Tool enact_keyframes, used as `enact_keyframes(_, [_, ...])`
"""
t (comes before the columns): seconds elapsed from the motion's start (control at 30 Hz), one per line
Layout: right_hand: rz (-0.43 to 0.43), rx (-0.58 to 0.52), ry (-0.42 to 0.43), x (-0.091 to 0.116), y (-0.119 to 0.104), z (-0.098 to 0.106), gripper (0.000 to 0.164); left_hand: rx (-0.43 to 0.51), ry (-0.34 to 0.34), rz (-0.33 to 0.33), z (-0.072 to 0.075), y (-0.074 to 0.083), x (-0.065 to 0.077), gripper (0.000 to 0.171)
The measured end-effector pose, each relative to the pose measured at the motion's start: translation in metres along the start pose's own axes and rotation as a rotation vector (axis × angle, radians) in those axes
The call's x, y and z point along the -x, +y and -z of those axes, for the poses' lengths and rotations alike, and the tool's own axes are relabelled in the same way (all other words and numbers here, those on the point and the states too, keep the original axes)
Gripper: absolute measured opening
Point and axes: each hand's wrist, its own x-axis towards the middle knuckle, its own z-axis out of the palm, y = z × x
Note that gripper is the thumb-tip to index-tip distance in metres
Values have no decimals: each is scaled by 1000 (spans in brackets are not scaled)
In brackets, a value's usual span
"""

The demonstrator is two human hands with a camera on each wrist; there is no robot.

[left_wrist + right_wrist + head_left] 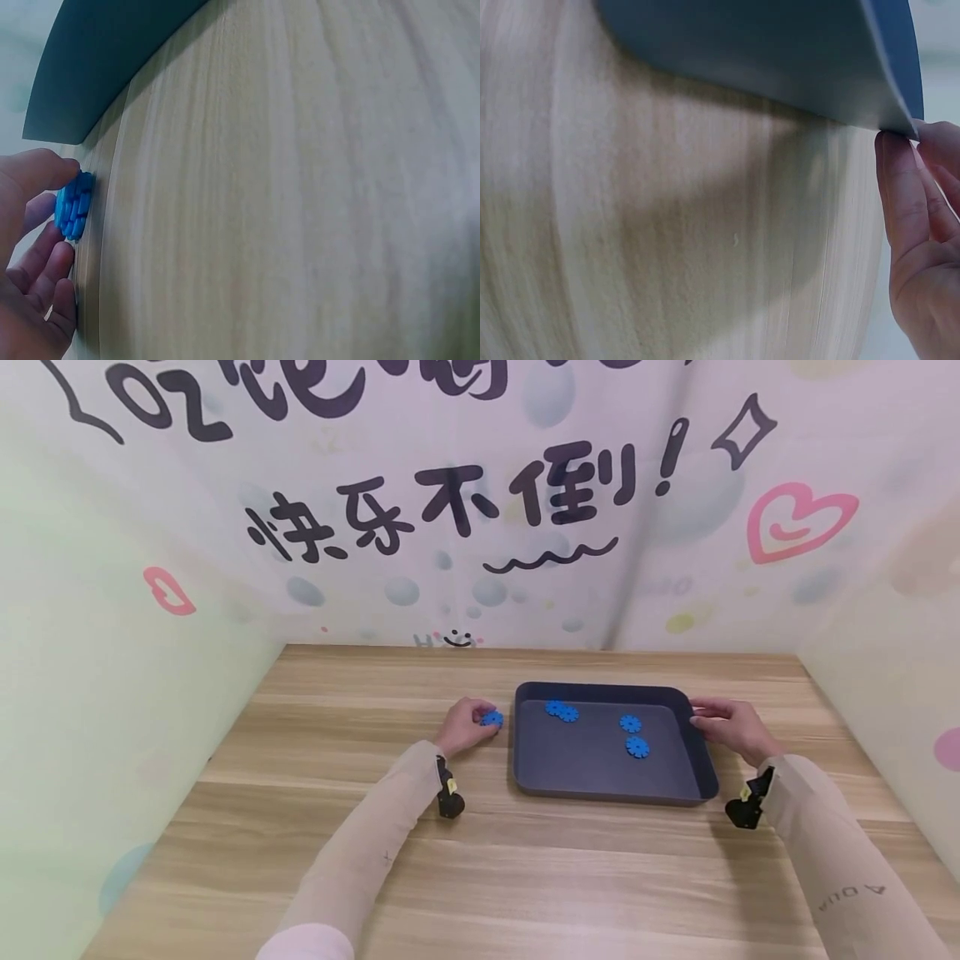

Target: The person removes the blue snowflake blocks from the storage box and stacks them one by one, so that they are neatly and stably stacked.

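Blue notched plastic discs are held in a small stack (pixel 75 205) between the thumb and fingers of my left hand (pixel 465 727), just left of the dark grey tray (pixel 600 785). In the left wrist view the stack stands on edge at or close to the tabletop; contact cannot be told. My right hand (pixel 738 731) pinches the tray's right wall near its far corner, and the right wrist view shows thumb and fingers (pixel 906 199) on either side of the rim. Inside the tray lie two overlapping blue discs (pixel 570 714) at the far left and more discs (pixel 637 747) right of centre.
The tray rests on a wood-grain table (pixel 525 877). A printed white curtain (pixel 450 593) hangs along the table's back edge, and pale panels (pixel 90 693) stand at both sides. Black wrist cameras (pixel 450 793) project below each wrist, close to the tabletop.
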Motion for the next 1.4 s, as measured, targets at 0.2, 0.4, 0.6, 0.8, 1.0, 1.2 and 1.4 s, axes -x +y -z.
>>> enact_keyframes(0.2, [-5, -1, -1, 0, 1, 0, 50, -33, -8, 18, 0, 6, 1, 38])
enact_keyframes(0.4, [22, -22, -7, 1, 3, 0, 50, -77, 1, 21, -2, 8, 3, 39])
enact_keyframes(0.6, [31, -21, -5, 1, 2, 0, 50, -83, 6, 19, -4, 7, 2, 36])
enact_keyframes(0.8, [22, -8, 0, 0, 2, 1, 50, -46, 10, 35, -3, 8, 3, 35])
enact_keyframes(1.0, [9, -3, -3, 0, 2, 1, 50, -23, 9, 36, -2, 7, 3, 35])
enact_keyframes(1.2, [8, -9, -6, 0, 1, 1, 50, 11, 2, 28, -2, 3, 2, 39])
enact_keyframes(1.4, [2, -8, -8, 0, 1, 1, 50, 54, -8, 10, -1, 1, 2, 42])
